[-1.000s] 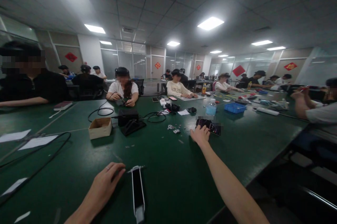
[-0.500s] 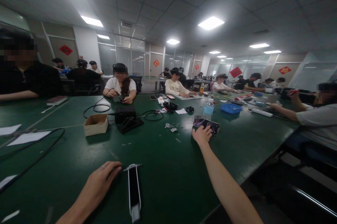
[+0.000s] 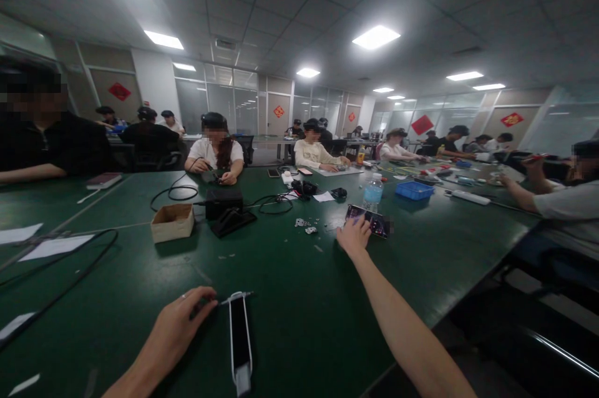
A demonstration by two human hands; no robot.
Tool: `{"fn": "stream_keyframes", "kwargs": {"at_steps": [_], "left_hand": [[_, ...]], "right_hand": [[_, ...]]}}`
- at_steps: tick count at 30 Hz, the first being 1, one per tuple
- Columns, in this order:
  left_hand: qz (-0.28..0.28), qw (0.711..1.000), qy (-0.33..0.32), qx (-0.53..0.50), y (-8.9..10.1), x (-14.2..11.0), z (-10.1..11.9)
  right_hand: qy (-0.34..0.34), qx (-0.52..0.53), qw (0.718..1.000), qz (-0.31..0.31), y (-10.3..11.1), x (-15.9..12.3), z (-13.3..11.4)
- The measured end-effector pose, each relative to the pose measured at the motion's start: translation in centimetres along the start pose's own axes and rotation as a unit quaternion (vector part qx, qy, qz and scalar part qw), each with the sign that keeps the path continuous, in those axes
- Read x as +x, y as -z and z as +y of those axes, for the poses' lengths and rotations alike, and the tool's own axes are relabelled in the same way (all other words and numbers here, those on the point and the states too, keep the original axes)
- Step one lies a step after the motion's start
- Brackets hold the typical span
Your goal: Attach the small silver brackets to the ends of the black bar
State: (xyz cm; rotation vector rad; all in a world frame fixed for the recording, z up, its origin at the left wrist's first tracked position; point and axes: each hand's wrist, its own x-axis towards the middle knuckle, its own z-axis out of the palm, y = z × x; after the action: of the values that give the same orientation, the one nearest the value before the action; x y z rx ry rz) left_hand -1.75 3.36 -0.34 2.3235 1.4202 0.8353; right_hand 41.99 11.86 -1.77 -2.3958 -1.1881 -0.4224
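My left hand (image 3: 180, 329) rests on the near part of the green table, its fingers loosely bent. Its fingertips are beside the end of a thin metal rod-like tool (image 3: 227, 300); whether they touch it I cannot tell. That tool lies across the far end of a long, narrow white frame with a dark middle (image 3: 241, 339). Farther off to the right, my right hand (image 3: 354, 236) reaches over a smartphone (image 3: 378, 224) with its screen lit. The fingers are apart, and their tips are at the left part of the screen.
Small metal parts (image 3: 306, 226) lie left of the phone. Behind it are a clear bottle (image 3: 373, 193) and a blue tray (image 3: 414, 190). A cardboard box (image 3: 172, 223), a black device (image 3: 224, 203) and cables stand left of centre. Other people sit around the table.
My right hand has shifted slightly left on the phone, and the screen picture differs. The phone is tilted a little differently. My left fingers are bent more, close to the thin tool.
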Motion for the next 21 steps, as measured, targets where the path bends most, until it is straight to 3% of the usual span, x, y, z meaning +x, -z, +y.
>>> {"fn": "stream_keyframes", "kwargs": {"at_steps": [3, 5, 7, 9, 11, 13, 15, 21], "left_hand": [[-0.010, 1.000, 0.015, -0.004, 0.1, 0.0, 0.1], [-0.025, 1.000, 0.019, -0.006, 0.2, 0.0, 0.3], [-0.040, 0.999, 0.012, -0.010, 0.3, 0.0, 0.4], [-0.047, 0.999, 0.001, -0.016, 0.3, 0.1, 0.3], [-0.055, 0.998, -0.014, -0.020, 0.3, 0.1, 0.2], [-0.058, 0.998, -0.025, -0.024, 0.2, 0.2, 0.1], [-0.062, 0.997, -0.026, -0.027, 0.1, 0.1, 0.2], [-0.076, 0.997, 0.017, -0.030, 0.3, -0.2, 1.4]], "right_hand": [[0.134, 0.044, 0.990, -0.005, 1.5, -2.6, -3.6], [0.236, 0.090, 0.967, -0.024, 2.6, -4.9, -6.2], [0.360, 0.149, 0.918, -0.073, 3.8, -7.3, -8.4], [0.477, 0.200, 0.842, -0.153, 4.9, -9.5, -10.0], [0.550, 0.228, 0.774, -0.216, 5.8, -11.2, -11.0], [0.583, 0.239, 0.735, -0.250, 6.4, -12.3, -11.3], [0.595, 0.246, 0.718, -0.265, 6.7, -12.8, -11.4], [0.609, 0.263, 0.701, -0.261, 6.6, -13.3, -11.3]]}}
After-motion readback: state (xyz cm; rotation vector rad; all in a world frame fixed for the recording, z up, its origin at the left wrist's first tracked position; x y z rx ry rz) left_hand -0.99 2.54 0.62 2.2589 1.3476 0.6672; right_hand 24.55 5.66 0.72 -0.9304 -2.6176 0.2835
